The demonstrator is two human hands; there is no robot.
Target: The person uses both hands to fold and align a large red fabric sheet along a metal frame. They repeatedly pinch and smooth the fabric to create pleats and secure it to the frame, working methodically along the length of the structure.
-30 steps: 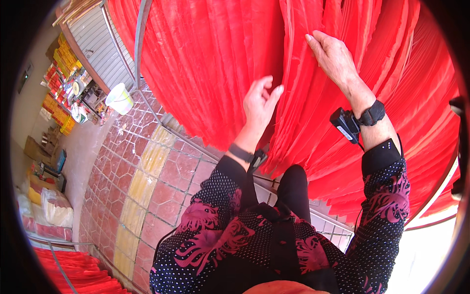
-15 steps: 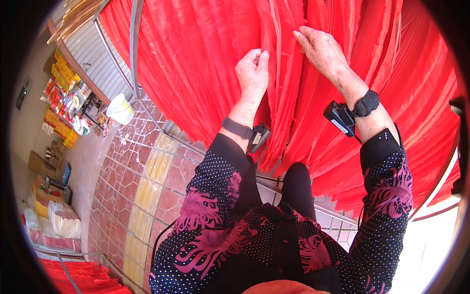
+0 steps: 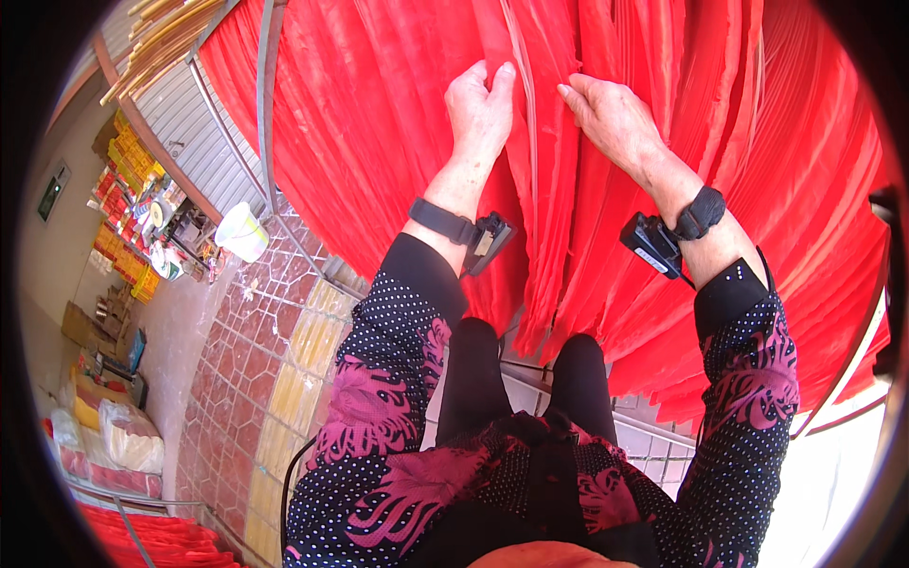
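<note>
Long folds of thin red cloth [image 3: 379,123] hang in many layers in front of me. My left hand [image 3: 480,112] is over the cloth left of a narrow pale strip [image 3: 521,57] between the folds. Its thumb and forefinger point away from me with a gap between them, and nothing shows in that gap. To the right, my right hand [image 3: 614,121] has thumb and forefinger close together at the edge of a red fold, seemingly pinching it. The undersides of both hands' fingers are hidden. A dark strap with a small box is on each wrist.
A grey metal frame bar [image 3: 266,104] runs along the cloth's left side. Beyond it are a white bucket [image 3: 242,233], thin wooden sticks [image 3: 170,43] and shelves of yellow and red packages [image 3: 128,161]. More red cloth [image 3: 151,538] lies at the lower left, beside red floor tiles [image 3: 227,369].
My left hand has moved a little away from me and left, and its thumb and forefinger have parted. My right hand has come slightly nearer to me.
</note>
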